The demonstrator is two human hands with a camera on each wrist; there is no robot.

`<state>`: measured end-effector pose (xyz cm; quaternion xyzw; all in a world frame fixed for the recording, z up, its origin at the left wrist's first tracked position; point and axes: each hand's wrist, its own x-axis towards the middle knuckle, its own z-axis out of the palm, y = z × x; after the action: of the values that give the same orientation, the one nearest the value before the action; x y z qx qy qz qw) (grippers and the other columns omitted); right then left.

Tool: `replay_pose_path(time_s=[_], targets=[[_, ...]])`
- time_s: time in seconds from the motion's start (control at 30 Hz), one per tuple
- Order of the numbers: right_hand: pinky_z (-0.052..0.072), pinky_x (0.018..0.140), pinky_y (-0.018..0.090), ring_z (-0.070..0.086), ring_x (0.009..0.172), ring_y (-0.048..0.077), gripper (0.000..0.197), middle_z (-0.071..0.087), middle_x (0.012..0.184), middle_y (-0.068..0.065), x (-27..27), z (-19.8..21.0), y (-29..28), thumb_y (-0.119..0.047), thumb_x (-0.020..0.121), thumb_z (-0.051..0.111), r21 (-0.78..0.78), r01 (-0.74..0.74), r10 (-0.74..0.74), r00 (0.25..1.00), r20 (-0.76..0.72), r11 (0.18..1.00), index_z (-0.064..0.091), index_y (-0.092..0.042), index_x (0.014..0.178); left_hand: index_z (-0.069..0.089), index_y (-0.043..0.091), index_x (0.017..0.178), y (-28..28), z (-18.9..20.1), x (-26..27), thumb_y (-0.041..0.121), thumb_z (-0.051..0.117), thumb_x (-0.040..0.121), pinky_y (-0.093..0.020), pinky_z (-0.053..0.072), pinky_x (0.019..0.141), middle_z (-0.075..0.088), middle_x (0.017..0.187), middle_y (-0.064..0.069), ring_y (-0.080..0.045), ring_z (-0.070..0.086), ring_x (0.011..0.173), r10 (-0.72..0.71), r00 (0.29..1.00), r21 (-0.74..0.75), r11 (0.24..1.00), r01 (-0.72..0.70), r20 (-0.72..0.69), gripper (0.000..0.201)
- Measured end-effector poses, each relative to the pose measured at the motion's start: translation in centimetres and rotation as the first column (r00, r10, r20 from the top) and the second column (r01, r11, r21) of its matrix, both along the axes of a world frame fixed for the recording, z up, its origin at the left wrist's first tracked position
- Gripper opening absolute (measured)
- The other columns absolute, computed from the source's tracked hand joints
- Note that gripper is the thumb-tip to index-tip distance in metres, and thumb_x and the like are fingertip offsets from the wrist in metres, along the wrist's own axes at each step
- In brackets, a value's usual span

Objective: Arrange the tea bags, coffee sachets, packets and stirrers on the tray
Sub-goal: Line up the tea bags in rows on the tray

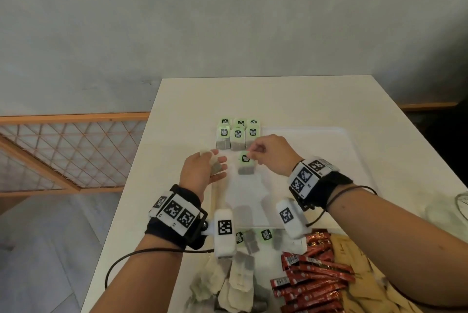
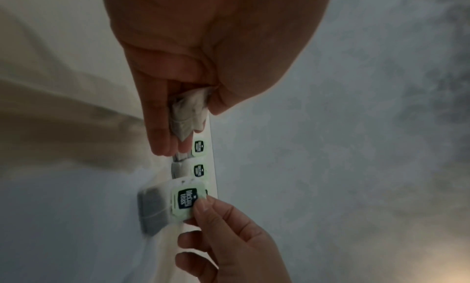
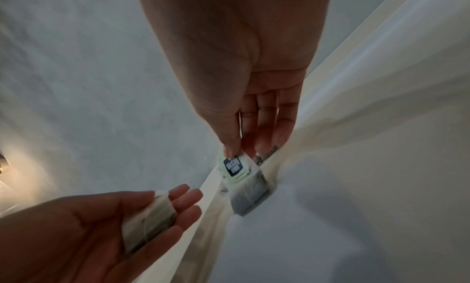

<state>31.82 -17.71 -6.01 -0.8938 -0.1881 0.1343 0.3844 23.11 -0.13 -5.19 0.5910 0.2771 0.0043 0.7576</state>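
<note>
Tea bag (image 1: 245,163) — pinched by its green tag in the right hand (image 1: 269,153), over the tray (image 1: 329,145); laid rows (image 1: 237,134) just beyond; left hand (image 1: 202,169) alongside cradles a second bag (image 1: 215,164); red sachets (image 1: 311,279) behind the wrists on the surface (image 1: 177,115).

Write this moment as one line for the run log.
right hand: pinches tea bag over tray | left hand: holds spare tea bags | placed rows: on tray

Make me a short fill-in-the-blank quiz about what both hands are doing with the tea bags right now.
1. The right hand pinches a tea bag by its ____ tag.
2. The spare tea bag lies in the ____ hand.
3. The tea bags already arranged on the tray number ____.
4. The sachets heaped near the person are ____.

Missing words: green; left; six; red
</note>
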Motion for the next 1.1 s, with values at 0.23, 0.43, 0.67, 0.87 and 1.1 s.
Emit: replay_pose_path(time_s=[0.23, 0.43, 0.67, 0.87, 1.1], targets=[[0.050, 0.081, 0.028, 0.063, 0.084, 0.015, 0.009, 0.072, 0.092, 0.002, 2.7, -0.6, 4.9, -0.020, 0.087, 0.071, 0.009, -0.001, 0.000, 0.996, 0.084, 1.000, 0.075, -0.013, 0.086, 0.064, 0.013, 0.121, 2.0, -1.2, 0.4, 0.022, 0.047, 0.102, -0.035, 0.058, 0.082, 0.065, 0.103, -0.006, -0.019, 0.062, 0.086, 0.021, 1.000, 0.080, 0.997, -0.022, 0.006, 0.028], [0.049, 0.077, 0.027, 0.057, 0.076, 0.011, 0.011, 0.064, 0.078, -0.005, 4.4, -0.3, 6.7, -0.018, 0.088, 0.068, -0.018, 0.032, -0.030, 0.992, 0.124, 0.999, 0.076, -0.009, 0.089, 0.065, 0.008, 0.094, 2.6, -1.2, 0.5, 0.003, 0.053, 0.096, -0.025, 0.059, 0.073, 0.069, 0.098, -0.013, -0.019, 0.069, 0.082, -0.080, 0.997, 0.064, 0.995, 0.080, -0.002, 0.014], [0.044, 0.074, 0.015, 0.059, 0.081, 0.003, 0.019, 0.065, 0.086, -0.008, 3.1, 0.3, 5.7, -0.029, 0.087, 0.070, 0.131, 0.091, -0.102, 0.991, 0.083, 0.987, 0.072, -0.017, 0.102, 0.057, -0.003, 0.120, 2.3, -1.2, 0.2, -0.002, 0.057, 0.094, -0.024, 0.059, 0.069, 0.072, 0.102, -0.015, -0.018, 0.072, 0.082, -0.127, 0.991, 0.110, 0.986, 0.123, 0.035, 0.026], [0.044, 0.062, 0.011, 0.059, 0.061, -0.002, 0.012, 0.067, 0.073, -0.004, -0.7, 1.7, 3.3, -0.024, 0.086, 0.073, 0.292, -0.033, 0.072, 0.990, -0.123, 0.956, 0.073, -0.013, 0.092, 0.061, 0.006, 0.116, -0.2, 0.4, -0.1, 0.004, 0.063, 0.091, -0.027, 0.059, 0.068, 0.074, 0.102, -0.013, -0.018, 0.072, 0.084, -0.273, 0.961, 0.204, 0.944, 0.260, 0.037, 0.025], [0.049, 0.065, 0.026, 0.061, 0.061, 0.011, 0.012, 0.065, 0.071, 0.000, -2.2, 2.5, 0.0, -0.016, 0.086, 0.072, 0.284, 0.114, -0.103, 0.993, -0.056, 0.952, 0.064, -0.015, 0.077, 0.065, 0.010, 0.106, -2.6, 0.6, -0.6, 0.013, 0.069, 0.087, -0.033, 0.059, 0.073, 0.074, 0.098, -0.009, -0.017, 0.068, 0.082, -0.263, 0.965, 0.420, 0.876, 0.238, 0.002, 0.019]])
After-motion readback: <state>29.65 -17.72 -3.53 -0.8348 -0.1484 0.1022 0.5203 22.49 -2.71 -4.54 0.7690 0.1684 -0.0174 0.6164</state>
